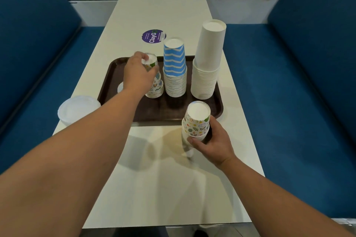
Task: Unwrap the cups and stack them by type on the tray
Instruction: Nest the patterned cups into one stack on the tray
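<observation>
We count the sorting as well advanced but not finished. On the brown tray (215, 109), our landmark, three upside-down stacks stand in a row: a tall plain white stack (207, 67) at its right end, a blue-and-white zigzag stack (175, 69) in its middle, and a short printed stack (155, 82) at the middle's left. Our left hand (135, 74) has its grip closed round the top cup of that printed stack, apparently seating it. Our right hand (212, 141) clasps a second batch of printed cups (196, 121) just off the tray's near edge, above the worktop (163, 188); a clear film wrapper (187, 150) trails from the batch's lower end, so we judge these only partly unwrapped. Left to do, as we read it: free that batch and add it to the printed stack. A white round lid-like item (78, 109) lies on the worktop just beside the tray's left edge, and a smaller white disc (120, 87) lies on the tray itself; their purpose we cannot tell. Materials: cups of matte paper, tapered, with rolled rims showing as fine ribs low on each stack; tray rigid, dark, rounded at the corners, shallow-rimmed; worktop smooth, pale, slightly glossy, bearing a purple round sticker (154, 36) beyond the tray's far edge.
</observation>
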`<action>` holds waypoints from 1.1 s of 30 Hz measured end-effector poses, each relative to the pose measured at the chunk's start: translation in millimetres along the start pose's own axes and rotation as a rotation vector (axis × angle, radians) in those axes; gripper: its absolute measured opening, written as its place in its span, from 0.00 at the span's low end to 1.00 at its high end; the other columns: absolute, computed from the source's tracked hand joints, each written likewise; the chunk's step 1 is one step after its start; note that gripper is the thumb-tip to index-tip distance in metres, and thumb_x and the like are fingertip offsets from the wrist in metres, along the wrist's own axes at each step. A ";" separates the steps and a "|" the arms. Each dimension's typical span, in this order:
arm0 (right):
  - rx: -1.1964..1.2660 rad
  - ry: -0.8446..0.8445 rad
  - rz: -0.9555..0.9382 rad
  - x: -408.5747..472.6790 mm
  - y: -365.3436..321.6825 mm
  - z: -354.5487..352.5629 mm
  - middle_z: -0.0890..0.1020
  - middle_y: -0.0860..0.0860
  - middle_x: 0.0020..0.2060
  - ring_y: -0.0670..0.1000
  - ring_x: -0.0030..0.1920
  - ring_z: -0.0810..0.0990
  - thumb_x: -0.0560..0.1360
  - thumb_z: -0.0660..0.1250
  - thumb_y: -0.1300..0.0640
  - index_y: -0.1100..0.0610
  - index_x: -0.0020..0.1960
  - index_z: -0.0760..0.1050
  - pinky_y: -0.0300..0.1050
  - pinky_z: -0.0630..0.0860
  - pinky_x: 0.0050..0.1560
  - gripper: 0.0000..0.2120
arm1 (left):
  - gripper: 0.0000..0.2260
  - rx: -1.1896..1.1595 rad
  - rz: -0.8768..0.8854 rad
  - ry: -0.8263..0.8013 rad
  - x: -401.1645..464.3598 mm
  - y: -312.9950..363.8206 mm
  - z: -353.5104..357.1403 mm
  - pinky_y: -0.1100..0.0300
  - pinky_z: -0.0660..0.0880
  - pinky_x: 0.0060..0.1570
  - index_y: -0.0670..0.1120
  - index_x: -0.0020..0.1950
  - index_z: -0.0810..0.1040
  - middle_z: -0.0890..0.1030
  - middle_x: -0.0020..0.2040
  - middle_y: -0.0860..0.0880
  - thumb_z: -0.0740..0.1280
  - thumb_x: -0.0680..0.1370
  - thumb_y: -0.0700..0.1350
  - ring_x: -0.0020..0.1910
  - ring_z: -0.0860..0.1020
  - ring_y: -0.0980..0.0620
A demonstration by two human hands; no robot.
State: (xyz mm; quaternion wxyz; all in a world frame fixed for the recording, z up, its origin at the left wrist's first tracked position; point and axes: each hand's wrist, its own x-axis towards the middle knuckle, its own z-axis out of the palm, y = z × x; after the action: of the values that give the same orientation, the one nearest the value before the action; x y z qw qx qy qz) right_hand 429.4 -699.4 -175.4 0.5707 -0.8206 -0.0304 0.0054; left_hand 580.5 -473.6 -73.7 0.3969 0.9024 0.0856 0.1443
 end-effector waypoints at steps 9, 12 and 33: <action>-0.021 0.010 -0.015 1.5 2.6 0.3 0.79 0.39 0.61 0.43 0.63 0.77 0.63 0.76 0.40 0.36 0.67 0.68 0.51 0.76 0.64 0.34 | 0.16 -0.173 0.159 0.096 -67.9 9.5 -8.1 0.55 0.72 0.62 0.46 0.59 0.77 0.77 0.62 0.49 0.70 0.75 0.52 0.61 0.75 0.50; -0.075 0.020 -0.038 2.9 2.1 -0.1 0.80 0.42 0.61 0.43 0.61 0.78 0.63 0.74 0.38 0.37 0.66 0.68 0.50 0.76 0.63 0.33 | 0.18 -0.438 0.202 -0.129 -121.3 17.4 -2.3 0.58 0.76 0.56 0.52 0.57 0.77 0.80 0.53 0.50 0.72 0.70 0.56 0.51 0.79 0.53; -0.087 0.008 0.000 0.8 -4.1 -2.3 0.77 0.36 0.59 0.37 0.57 0.76 0.68 0.78 0.46 0.41 0.69 0.68 0.30 0.71 0.55 0.33 | 0.31 -0.404 0.187 -0.404 -153.1 26.2 13.4 0.53 0.77 0.59 0.55 0.69 0.69 0.80 0.59 0.57 0.76 0.68 0.49 0.59 0.78 0.57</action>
State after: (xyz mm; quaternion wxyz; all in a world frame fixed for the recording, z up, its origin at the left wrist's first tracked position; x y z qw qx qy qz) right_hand 430.2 -700.2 -170.8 0.5345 -0.8447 -0.0286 0.0008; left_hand 441.4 -541.6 -92.4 0.5622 0.8197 -0.1091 0.0118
